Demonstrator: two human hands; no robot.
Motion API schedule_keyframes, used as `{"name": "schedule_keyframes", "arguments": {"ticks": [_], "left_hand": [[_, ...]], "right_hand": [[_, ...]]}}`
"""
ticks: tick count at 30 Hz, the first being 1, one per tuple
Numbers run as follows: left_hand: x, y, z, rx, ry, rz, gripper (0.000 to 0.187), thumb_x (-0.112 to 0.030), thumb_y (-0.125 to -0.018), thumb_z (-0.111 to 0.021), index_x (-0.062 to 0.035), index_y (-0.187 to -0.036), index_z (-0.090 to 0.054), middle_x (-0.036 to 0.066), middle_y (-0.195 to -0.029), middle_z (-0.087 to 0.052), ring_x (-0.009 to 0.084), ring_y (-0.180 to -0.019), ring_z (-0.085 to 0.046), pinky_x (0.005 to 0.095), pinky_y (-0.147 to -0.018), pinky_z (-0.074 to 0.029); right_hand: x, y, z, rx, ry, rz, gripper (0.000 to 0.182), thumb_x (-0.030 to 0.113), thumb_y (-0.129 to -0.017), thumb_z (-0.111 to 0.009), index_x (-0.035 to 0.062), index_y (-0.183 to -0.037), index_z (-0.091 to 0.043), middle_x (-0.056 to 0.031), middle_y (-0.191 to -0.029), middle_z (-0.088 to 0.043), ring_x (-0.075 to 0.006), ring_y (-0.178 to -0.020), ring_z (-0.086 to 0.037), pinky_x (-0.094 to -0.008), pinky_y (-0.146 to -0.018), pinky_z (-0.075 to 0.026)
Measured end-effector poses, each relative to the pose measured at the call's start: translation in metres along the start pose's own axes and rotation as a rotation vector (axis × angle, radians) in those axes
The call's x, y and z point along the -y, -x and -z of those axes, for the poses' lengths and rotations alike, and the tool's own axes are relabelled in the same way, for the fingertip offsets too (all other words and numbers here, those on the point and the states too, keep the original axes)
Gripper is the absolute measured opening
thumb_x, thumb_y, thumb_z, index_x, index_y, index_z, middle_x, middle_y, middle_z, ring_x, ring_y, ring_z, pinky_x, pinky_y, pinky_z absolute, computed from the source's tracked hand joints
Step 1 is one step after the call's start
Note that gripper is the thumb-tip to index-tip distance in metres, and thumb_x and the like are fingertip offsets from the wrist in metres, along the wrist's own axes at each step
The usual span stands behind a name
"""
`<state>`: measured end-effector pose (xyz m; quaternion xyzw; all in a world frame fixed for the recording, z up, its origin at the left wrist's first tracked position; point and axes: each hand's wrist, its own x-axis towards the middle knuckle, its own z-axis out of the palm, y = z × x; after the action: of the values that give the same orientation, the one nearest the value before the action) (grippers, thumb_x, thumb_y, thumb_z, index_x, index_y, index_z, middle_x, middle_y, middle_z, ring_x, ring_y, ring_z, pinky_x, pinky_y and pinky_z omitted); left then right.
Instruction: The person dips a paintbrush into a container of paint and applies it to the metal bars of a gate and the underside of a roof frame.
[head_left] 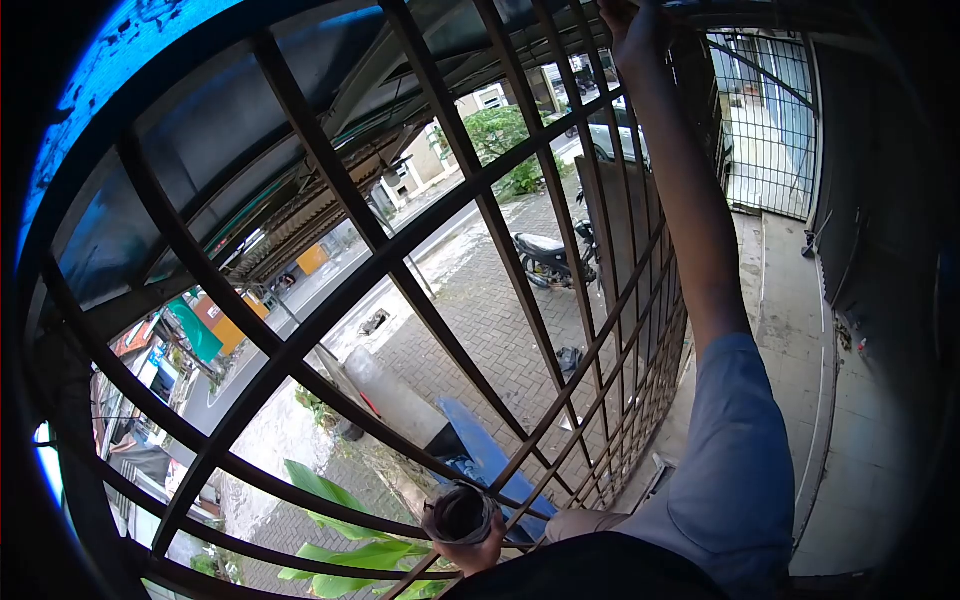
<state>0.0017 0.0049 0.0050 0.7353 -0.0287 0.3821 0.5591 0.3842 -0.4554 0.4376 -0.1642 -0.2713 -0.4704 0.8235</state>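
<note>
My left hand (484, 554) is wrapped round a small, open, round cup (461, 516) at the bottom middle of the head view. The cup has a greyish, rough rim and a dark inside; I cannot make out what is in it. It sits close to the dark metal bars of a window-like grille (377, 249). My right arm stretches up to the top edge, where my right hand (632, 28) is beside the upper bars with its fingers curled. The frame edge and shade hide whatever it may hold.
Beyond the grille lie a paved yard with a parked motorcycle (553, 255), a blue sheet-like object (492, 450), a concrete block (388, 393) and a leafy plant (350, 550). On the right, a tiled walkway (785, 300) runs toward a mesh gate (768, 130).
</note>
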Motion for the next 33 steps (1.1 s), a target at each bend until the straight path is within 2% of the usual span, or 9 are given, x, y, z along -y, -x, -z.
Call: {"name": "schedule_keyframes", "arguments": {"ticks": [3, 6, 10, 12, 14, 18, 20, 28, 33], "left_hand": [[-0.004, 0.000, 0.001, 0.012, -0.015, 0.032, 0.092, -0.020, -0.065, -0.091, 0.0080, -0.134, -0.036, 0.019, -0.116, -0.062, 0.0269, -0.104, -0.067, 0.0366, -0.092, -0.056], [0.013, 0.006, 0.002, 0.005, 0.002, 0.039, 0.092, -0.021, -0.064, -0.091, 0.0079, -0.133, -0.037, 0.019, -0.115, -0.062, 0.0271, -0.103, -0.068, 0.0366, -0.092, -0.056], [0.024, 0.006, 0.004, 0.025, 0.033, -0.005, 0.095, -0.023, -0.063, -0.091, 0.0079, -0.134, -0.036, 0.019, -0.115, -0.062, 0.0275, -0.103, -0.068, 0.0369, -0.092, -0.056], [0.017, 0.004, 0.001, 0.020, 0.040, -0.007, 0.095, -0.024, -0.063, -0.091, 0.0081, -0.133, -0.036, 0.019, -0.115, -0.062, 0.0276, -0.102, -0.068, 0.0369, -0.091, -0.056], [0.011, 0.003, 0.000, 0.012, 0.047, -0.007, 0.095, -0.024, -0.063, -0.091, 0.0083, -0.133, -0.035, 0.020, -0.115, -0.062, 0.0278, -0.102, -0.068, 0.0369, -0.091, -0.057], [0.003, 0.002, -0.003, -0.042, 0.022, 0.022, 0.092, -0.025, -0.063, -0.091, 0.0075, -0.130, -0.037, 0.020, -0.114, -0.062, 0.0279, -0.101, -0.068, 0.0370, -0.089, -0.057], [0.002, 0.002, -0.004, -0.047, -0.002, 0.019, 0.092, -0.026, -0.063, -0.091, 0.0073, -0.130, -0.037, 0.020, -0.114, -0.062, 0.0280, -0.101, -0.068, 0.0371, -0.089, -0.057], [0.021, 0.006, -0.002, -0.048, 0.010, -0.043, 0.097, -0.025, -0.064, -0.092, 0.0078, -0.134, -0.034, 0.020, -0.115, -0.061, 0.0282, -0.101, -0.068, 0.0370, -0.090, -0.057], [0.008, 0.004, 0.000, -0.012, -0.030, 0.024, 0.097, -0.024, -0.063, -0.091, 0.0065, -0.135, -0.034, 0.019, -0.117, -0.060, 0.0277, -0.104, -0.066, 0.0377, -0.092, -0.056]], "right_hand": [[-0.005, -0.012, 0.017, -0.159, 0.037, 0.010, 0.025, 0.031, -0.089, -0.073, 0.0103, -0.101, -0.065, -0.0050, -0.083, -0.070, -0.0169, -0.067, -0.069, -0.0293, -0.061, -0.060], [-0.007, -0.015, 0.022, 0.011, 0.031, -0.048, 0.030, 0.036, -0.088, -0.074, 0.0102, -0.101, -0.065, -0.0041, -0.083, -0.070, -0.0170, -0.067, -0.069, -0.0288, -0.061, -0.060], [-0.016, -0.022, 0.014, 0.001, 0.005, -0.201, 0.036, 0.044, -0.088, -0.072, 0.0096, -0.099, -0.067, -0.0053, -0.085, -0.072, -0.0155, -0.067, -0.069, -0.0259, -0.056, -0.059], [-0.019, -0.024, 0.015, -0.141, 0.001, -0.162, 0.034, 0.042, -0.090, -0.069, 0.0086, -0.096, -0.068, -0.0060, -0.082, -0.073, -0.0162, -0.069, -0.071, -0.0260, -0.057, -0.059], [-0.022, -0.029, 0.028, 0.059, -0.132, -0.080, 0.031, 0.040, -0.093, -0.066, 0.0086, -0.098, -0.067, -0.0072, -0.081, -0.072, -0.0191, -0.069, -0.071, -0.0256, -0.056, -0.060], [-0.026, -0.027, 0.013, 0.124, -0.120, -0.195, 0.030, 0.038, -0.095, -0.063, 0.0085, -0.099, -0.066, -0.0081, -0.083, -0.072, -0.0201, -0.066, -0.071, -0.0260, -0.056, -0.060], [-0.036, -0.033, -0.002, -0.114, -0.235, -0.038, 0.030, 0.037, -0.095, -0.063, 0.0077, -0.099, -0.067, -0.0087, -0.083, -0.072, -0.0190, -0.066, -0.071, -0.0244, -0.053, -0.059], [-0.010, 0.015, -0.002, 0.061, -0.199, -0.105, 0.021, 0.031, -0.093, -0.066, 0.0098, -0.094, -0.068, -0.0052, -0.082, -0.071, -0.0176, -0.075, -0.071, -0.0258, -0.058, -0.060], [-0.034, -0.020, -0.001, -0.153, -0.304, -0.099, 0.027, 0.032, -0.094, -0.066, 0.0078, -0.105, -0.063, -0.0113, -0.095, -0.069, -0.0240, -0.077, -0.070, -0.0324, -0.067, -0.064]]}}
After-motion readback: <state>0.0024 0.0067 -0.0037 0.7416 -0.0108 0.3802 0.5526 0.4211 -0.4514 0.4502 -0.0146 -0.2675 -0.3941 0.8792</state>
